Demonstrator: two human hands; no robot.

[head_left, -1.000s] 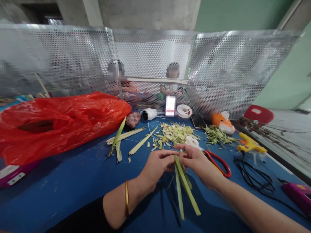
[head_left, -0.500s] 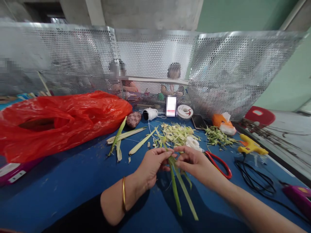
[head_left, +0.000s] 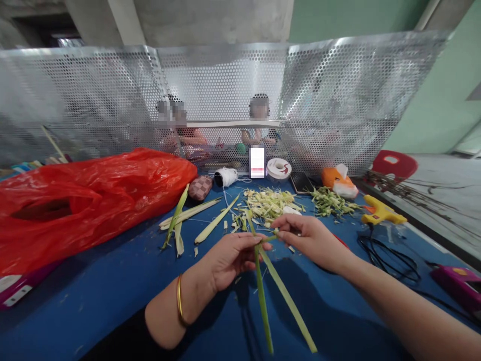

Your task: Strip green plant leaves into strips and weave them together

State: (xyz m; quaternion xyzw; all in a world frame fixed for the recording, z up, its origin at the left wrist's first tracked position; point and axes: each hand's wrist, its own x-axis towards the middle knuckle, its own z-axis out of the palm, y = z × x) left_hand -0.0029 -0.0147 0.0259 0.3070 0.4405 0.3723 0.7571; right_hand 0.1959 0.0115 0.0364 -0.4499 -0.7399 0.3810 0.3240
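My left hand (head_left: 235,255) is closed, thumb against fingers, around crossed green leaf strips (head_left: 287,296). Two long ends hang down toward me over the table, and another end points up and away. My right hand (head_left: 310,238) pinches the tip of a short strip that sticks out sideways from the crossing at my left fingertips. Just beyond the hands lies a pile of pale leaf cuttings (head_left: 268,203). A red handle (head_left: 341,241) shows partly behind my right wrist. Loose husk-like leaves (head_left: 216,220) rest to the left.
A red plastic bag (head_left: 112,180) covers the left side. Behind the cuttings are a thread spool (head_left: 226,176), a ribbon roll (head_left: 278,169) and a phone (head_left: 300,182). A yellow glue gun (head_left: 381,210) with a black cable lies right. Two people sit beyond the perforated screen (head_left: 225,75).
My right hand has drawn away from the left, pulling one strip out sideways to the right. The two hanging ends have swung slightly apart. The view has shifted a little.
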